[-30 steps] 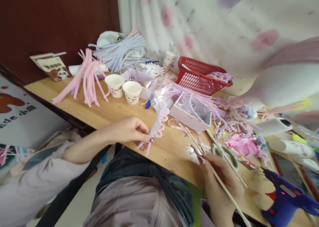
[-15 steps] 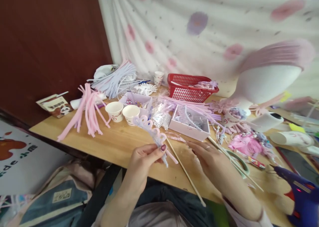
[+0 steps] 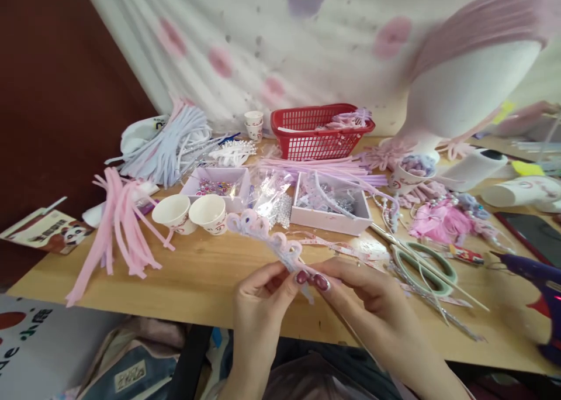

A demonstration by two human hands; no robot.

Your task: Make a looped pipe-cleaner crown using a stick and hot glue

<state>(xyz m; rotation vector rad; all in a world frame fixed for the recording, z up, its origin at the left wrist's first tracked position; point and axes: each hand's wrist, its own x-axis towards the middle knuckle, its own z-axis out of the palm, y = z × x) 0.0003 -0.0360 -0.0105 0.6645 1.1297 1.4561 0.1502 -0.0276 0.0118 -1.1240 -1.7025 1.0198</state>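
Between both hands, above the table's front edge, is a looped pipe-cleaner piece [image 3: 263, 233] in pale blue-lilac and pink, its curls rising up and to the left. My left hand [image 3: 265, 312] pinches its lower end between thumb and fingers. From the other side, my right hand [image 3: 366, 306] pinches a pink pipe-cleaner end of the same piece, thumb tips nearly meeting. A thin stick passes partly hidden beneath my right hand. To the right of that hand lie green-handled scissors [image 3: 447, 271], next to another wooden stick [image 3: 425, 259].
Two paper cups [image 3: 208, 213] stand behind my left hand, near pink pipe cleaners [image 3: 118, 224]. Further back are a white box [image 3: 328, 219] of trimmings and a red basket [image 3: 307, 145]. A purple glue gun [image 3: 534, 277] sits at right, below a white mannequin head [image 3: 464, 102].
My right hand has come in from the right and now pinches the piece beside my left hand. The camera view has shifted closer to the table.
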